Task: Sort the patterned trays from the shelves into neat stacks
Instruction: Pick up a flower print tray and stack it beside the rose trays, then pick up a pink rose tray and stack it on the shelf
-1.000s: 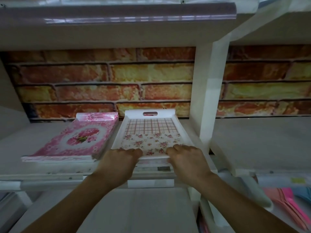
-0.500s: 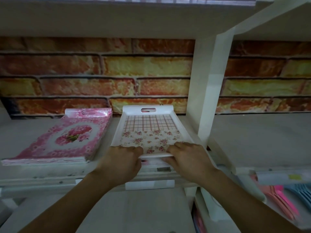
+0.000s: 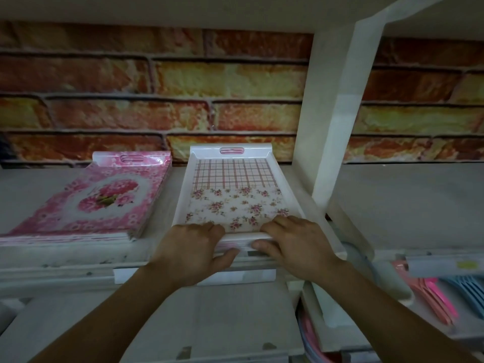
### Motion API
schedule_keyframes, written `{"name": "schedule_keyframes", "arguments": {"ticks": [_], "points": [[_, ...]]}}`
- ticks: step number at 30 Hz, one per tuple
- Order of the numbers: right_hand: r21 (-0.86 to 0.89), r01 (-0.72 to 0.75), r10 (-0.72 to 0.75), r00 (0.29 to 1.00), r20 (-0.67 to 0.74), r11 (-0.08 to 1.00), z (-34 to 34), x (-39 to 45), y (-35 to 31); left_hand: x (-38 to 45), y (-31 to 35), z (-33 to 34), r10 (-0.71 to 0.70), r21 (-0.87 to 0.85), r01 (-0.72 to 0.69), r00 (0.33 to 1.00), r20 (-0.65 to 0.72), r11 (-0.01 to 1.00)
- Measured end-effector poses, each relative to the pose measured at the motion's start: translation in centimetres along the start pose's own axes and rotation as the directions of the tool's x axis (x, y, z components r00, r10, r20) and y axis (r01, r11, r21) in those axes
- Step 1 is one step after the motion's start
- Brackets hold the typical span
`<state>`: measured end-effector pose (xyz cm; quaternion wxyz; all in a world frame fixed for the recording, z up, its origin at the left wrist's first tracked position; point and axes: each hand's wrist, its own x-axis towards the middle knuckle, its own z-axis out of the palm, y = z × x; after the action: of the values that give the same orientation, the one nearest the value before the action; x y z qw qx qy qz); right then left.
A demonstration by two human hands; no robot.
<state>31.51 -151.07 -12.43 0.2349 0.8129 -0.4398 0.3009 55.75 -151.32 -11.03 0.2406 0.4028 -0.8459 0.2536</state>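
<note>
I can read no text, brand or number in the head view. A small yellow label [image 3: 465, 265] sits on the shelf-edge strip [image 3: 445, 267] at lower right, and a white tag [image 3: 195, 275] hangs on the front rail; both are illegible to me.

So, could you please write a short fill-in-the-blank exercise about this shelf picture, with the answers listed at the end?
1. Both hands, the left hand and the right hand, grip the near edge of the ____ tray.
2. The pink tray stack lies to the ____ of that tray.
3. The wall behind the shelf looks like ____.
4. The far half of the gripped tray shows a ____ pattern.

Answers: white; left; brick; checked
</note>
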Motion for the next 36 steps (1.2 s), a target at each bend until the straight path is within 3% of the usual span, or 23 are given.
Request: {"name": "schedule_keyframes", "arguments": {"ticks": [16,23,30,36], "points": [[-0.061,-0.036,0.034,0.999,-0.03,0.998,1.0,-0.4,-0.1,0.0,-0.1,1.0,-0.016,0.004,0.016,0.999,0.052,1.0],[-0.089,-0.059,0.064,0.997,0.046,0.994,0.0,-0.3,-0.7,-0.1,0.1,0.5,-0.032,-0.01,0.033,0.996,0.085,0.999],[-0.127,-0.18,0.199,0.967,0.157,0.975,-2.6,-1.9,-2.3,-0.3,1.4,0.2,-0.114,-0.033,0.118,0.986,0.119,0.992],[-0.23,-0.362,0.411,0.884,0.222,0.903,-7.4,-6.1,-3.0,1.2,6.6,-0.7,0.007,-0.133,0.008,0.994,0.111,0.991]]}}
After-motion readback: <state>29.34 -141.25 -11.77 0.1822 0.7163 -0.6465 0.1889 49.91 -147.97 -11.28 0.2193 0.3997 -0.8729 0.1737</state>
